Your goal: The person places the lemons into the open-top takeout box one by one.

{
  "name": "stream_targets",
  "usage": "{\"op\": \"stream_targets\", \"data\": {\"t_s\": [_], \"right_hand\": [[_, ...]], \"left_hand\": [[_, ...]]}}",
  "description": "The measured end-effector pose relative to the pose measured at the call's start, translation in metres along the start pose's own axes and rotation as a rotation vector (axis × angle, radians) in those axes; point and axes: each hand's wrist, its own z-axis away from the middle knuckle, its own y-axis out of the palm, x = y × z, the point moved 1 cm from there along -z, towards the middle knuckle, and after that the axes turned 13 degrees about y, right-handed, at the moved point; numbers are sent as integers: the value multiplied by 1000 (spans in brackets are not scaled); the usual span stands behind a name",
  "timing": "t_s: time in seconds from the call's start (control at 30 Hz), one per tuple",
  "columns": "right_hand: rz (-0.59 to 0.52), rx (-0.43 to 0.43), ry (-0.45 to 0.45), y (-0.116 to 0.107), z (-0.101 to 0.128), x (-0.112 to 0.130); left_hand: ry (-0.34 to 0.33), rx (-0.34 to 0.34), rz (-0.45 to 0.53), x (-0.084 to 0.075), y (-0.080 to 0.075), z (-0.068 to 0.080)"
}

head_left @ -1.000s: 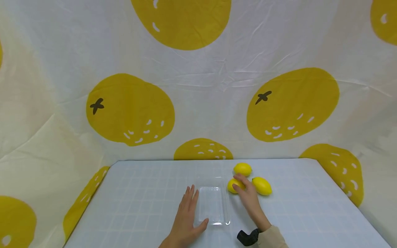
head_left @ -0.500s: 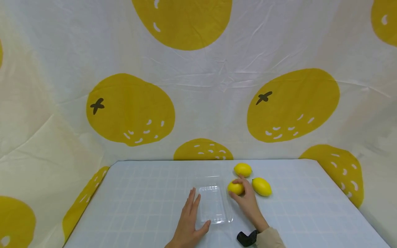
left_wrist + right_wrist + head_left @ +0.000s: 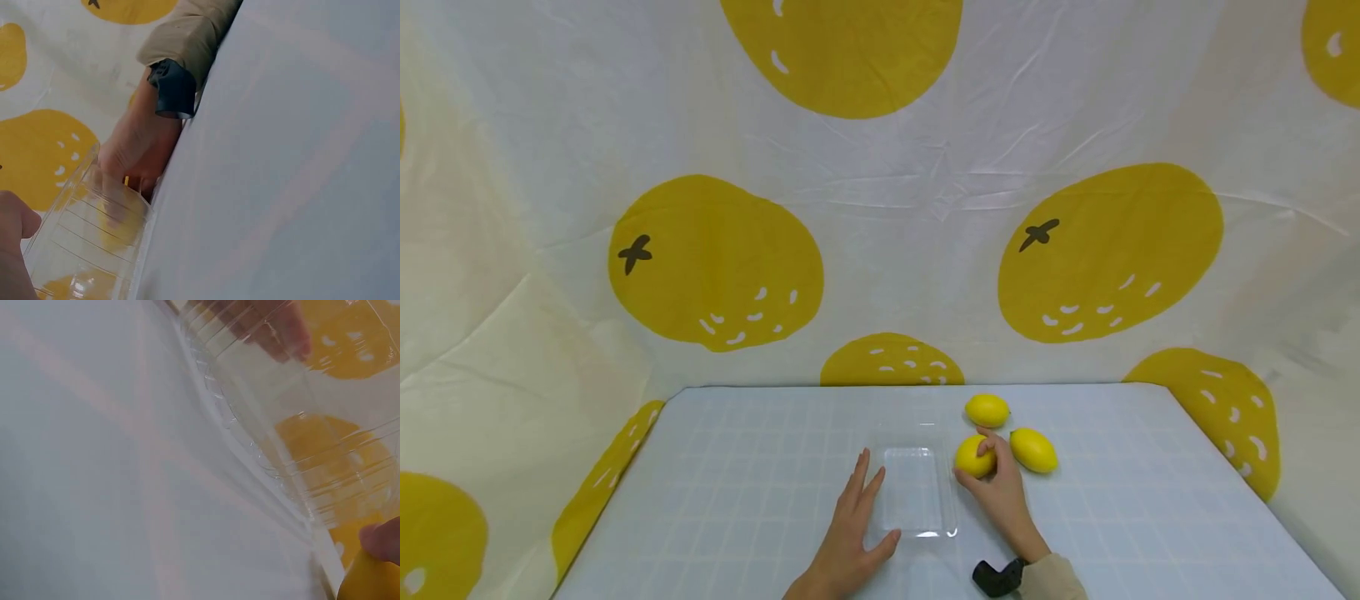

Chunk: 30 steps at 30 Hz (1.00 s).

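A clear plastic tray (image 3: 914, 492) lies on the pale checked table (image 3: 737, 467). My left hand (image 3: 850, 533) rests flat beside its left edge, fingers straight, thumb touching the tray's near corner. My right hand (image 3: 992, 479) grips a yellow lemon (image 3: 972, 457) just right of the tray, thumb and fingers curled round it. Two more lemons lie close by, one behind (image 3: 987, 410) and one to the right (image 3: 1033, 450). In the left wrist view the tray (image 3: 87, 244) shows with my right hand (image 3: 134, 153) behind it. The right wrist view shows the tray's ribbed wall (image 3: 294, 431) and a bit of the lemon (image 3: 372, 578).
A white cloth with big yellow orange prints (image 3: 715, 262) hangs behind the table and along both sides. A black strap (image 3: 997, 577) sits on my right wrist. The table's left and right parts are bare.
My right hand went from touching the lemon with straight fingers to curling round it and has drawn it slightly up and towards the tray. The left hand has stayed by the tray.
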Motion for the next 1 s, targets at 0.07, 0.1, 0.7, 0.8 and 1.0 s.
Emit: {"op": "stream_targets", "data": {"t_s": [0.07, 0.1, 0.7, 0.8, 1.0], "right_hand": [[17, -12, -31, 1, -1, -3], [28, -15, -48, 2, -2, -4], [199, 80, -116, 4, 0, -4], [207, 88, -112, 3, 1, -4], [234, 94, -76, 3, 1, -4]], "left_hand": [[-2, -3, -5, 0, 0, -1], [0, -7, -11, 0, 0, -1], [58, -38, -24, -1, -1, -1], [63, -43, -25, -1, -1, -1], [52, -39, -28, -1, 0, -2]]}}
